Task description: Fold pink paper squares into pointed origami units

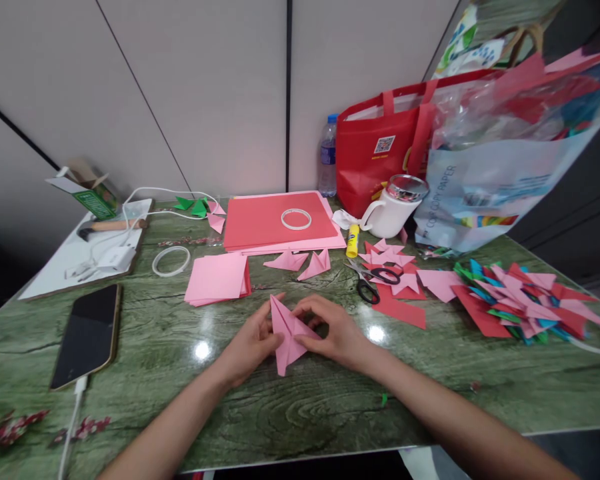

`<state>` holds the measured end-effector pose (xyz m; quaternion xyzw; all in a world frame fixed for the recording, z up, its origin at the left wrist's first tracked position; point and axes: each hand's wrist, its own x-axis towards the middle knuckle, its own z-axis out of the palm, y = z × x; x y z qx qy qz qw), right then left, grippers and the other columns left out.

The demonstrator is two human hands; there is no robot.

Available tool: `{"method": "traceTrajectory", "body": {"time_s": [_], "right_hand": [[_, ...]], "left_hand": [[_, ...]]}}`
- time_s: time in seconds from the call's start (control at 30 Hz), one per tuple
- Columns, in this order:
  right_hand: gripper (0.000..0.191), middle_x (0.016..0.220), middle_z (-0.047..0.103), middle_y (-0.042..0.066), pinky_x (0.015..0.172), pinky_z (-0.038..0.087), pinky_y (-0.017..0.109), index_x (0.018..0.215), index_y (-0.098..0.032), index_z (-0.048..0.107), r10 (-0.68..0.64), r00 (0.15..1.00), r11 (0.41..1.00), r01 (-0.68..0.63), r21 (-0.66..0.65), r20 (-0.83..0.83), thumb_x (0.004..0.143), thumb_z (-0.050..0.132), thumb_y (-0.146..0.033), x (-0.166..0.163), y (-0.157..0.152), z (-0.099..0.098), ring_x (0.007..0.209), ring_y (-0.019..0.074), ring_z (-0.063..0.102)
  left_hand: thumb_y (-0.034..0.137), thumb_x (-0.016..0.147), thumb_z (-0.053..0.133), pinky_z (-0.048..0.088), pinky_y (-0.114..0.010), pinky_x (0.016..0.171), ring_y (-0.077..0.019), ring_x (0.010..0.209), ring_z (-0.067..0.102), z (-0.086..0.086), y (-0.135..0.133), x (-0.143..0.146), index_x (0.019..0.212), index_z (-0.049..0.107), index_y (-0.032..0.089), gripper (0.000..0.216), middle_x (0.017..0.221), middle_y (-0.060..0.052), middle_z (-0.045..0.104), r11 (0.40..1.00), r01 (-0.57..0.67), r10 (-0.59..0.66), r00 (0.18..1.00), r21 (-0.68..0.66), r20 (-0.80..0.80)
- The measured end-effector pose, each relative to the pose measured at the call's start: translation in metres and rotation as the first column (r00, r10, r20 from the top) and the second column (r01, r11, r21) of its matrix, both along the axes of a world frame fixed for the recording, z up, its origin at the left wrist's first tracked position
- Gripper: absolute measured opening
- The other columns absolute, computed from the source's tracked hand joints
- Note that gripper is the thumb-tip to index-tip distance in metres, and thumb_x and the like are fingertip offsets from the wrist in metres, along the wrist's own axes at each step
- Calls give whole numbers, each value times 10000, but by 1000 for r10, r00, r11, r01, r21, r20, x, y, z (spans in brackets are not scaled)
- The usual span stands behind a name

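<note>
A piece of folded pink paper [289,333], creased down its middle and pointed at the top, is held above the green table [190,407]. My left hand [254,343] grips its left edge between thumb and fingers. At its right side, my right hand [335,330] pinches the paper with thumb and forefinger. Just beyond the hands lie two folded pink pieces [315,265]. To their left sits a stack of pink paper squares [216,279], with red sheets showing underneath.
Scissors [367,290], a yellow glue stick [353,241] and a heap of folded coloured paper [525,300] are on the right. A white mug [387,213] stands before a red bag [365,153]. A phone [87,337] with its cable lies left; red sheets [260,223] lie behind.
</note>
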<state>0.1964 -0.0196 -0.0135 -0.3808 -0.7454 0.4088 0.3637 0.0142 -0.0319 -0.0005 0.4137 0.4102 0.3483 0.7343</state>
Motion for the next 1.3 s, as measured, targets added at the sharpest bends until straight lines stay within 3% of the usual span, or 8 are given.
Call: {"method": "traceTrajectory", "body": {"time_s": [0.13,0.33,0.43,0.57,0.67,0.8,1.0,1.3], "right_hand": [[162,877,644,39,646,516,247,940,-184,606,-32,999,998,30,-49,-32,785,563,-203,-1,2,-2,762,140,607],[113,855,659,45,672,507,262,904,-192,567,-156,980,978,136,-158,-121,809,525,-238,-1,5,-6,783,156,632],[74,722,619,6,556,460,222,866,-198,530,-181,973,968,151,-199,-142,795,523,-216,0,5,-8,651,131,598],[103,695,620,5,556,420,222,753,-183,590,-136,983,976,110,-189,-126,779,490,-178,1,8,-7,641,129,561],[212,834,680,28,648,447,258,845,-190,674,-81,993,967,58,-247,-85,793,469,-189,3,11,-5,759,159,593],[260,878,687,29,665,468,272,892,-199,698,2,995,933,-39,-358,-104,819,450,-227,7,14,-2,756,155,609],[235,943,641,32,712,481,270,952,-219,675,56,974,949,-120,-291,-219,742,577,-181,7,12,-2,833,152,606],[139,886,636,47,644,483,243,819,-182,653,-14,979,984,-22,-175,-202,690,613,-149,3,7,-1,805,154,603]], "left_hand": [[155,671,663,418,-256,754,-193,945,559,0,1,1,1275,408,182,656,1082,-83,600,1000,-13,13,1000,19,-29],[167,674,666,417,-271,779,-211,965,562,2,4,-1,1092,569,151,430,1063,-88,622,998,-7,11,998,65,-54],[211,694,665,425,-267,748,-210,941,567,1,4,-1,1013,611,141,330,1045,-89,636,999,-18,20,998,38,-51],[261,692,683,428,-261,704,-201,867,581,0,5,-2,939,640,130,282,957,-76,665,998,-65,65,997,4,-49],[260,666,709,424,-249,667,-171,761,582,-1,6,-3,904,654,125,279,888,-61,676,997,-76,76,995,-4,-66],[244,666,711,419,-235,644,-136,688,560,-1,7,-5,898,655,115,271,871,-60,675,997,-71,70,995,-6,-67],[238,660,714,431,-240,642,-138,683,575,0,7,-5,912,651,117,286,871,-65,678,998,-56,54,997,-34,-47],[265,639,741,477,-272,639,-183,731,637,-2,5,-3,919,641,113,334,887,-96,695,1000,10,-8,996,20,-91]]}}
